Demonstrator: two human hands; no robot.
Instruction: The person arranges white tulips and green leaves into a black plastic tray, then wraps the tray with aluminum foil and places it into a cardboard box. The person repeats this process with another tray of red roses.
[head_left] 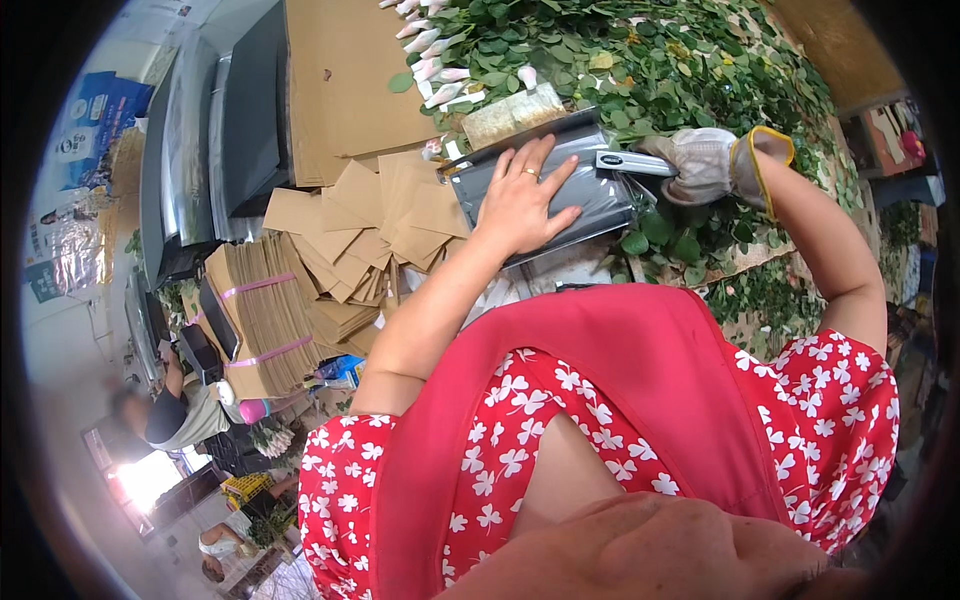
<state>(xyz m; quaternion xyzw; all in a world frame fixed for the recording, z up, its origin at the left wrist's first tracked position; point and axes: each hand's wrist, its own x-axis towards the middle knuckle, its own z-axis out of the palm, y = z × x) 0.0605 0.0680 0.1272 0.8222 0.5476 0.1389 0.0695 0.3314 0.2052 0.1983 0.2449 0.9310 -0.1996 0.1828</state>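
Note:
My bare left hand (527,195), a ring on one finger, lies flat with fingers spread on a dark, shiny wrapping sheet (595,212). Its palm presses the sheet against the worktable. In a grey-white work glove with a yellow cuff, my right hand (698,167) is closed around a silver stapler (630,163). The stapler's front end reaches over the sheet's right edge; whether its jaws are together I cannot tell. Whatever lies beneath the sheet is hidden. A pale, worn block (513,116) sits just beyond the sheet.
Green rose leaves and stems (690,75) cover the table's far right. Wrapped pale pink buds (428,60) lie at the back. To the left are loose brown cardboard pieces (355,200), a strapped cardboard stack (265,305) and dark sheets (250,110). People are in the left background.

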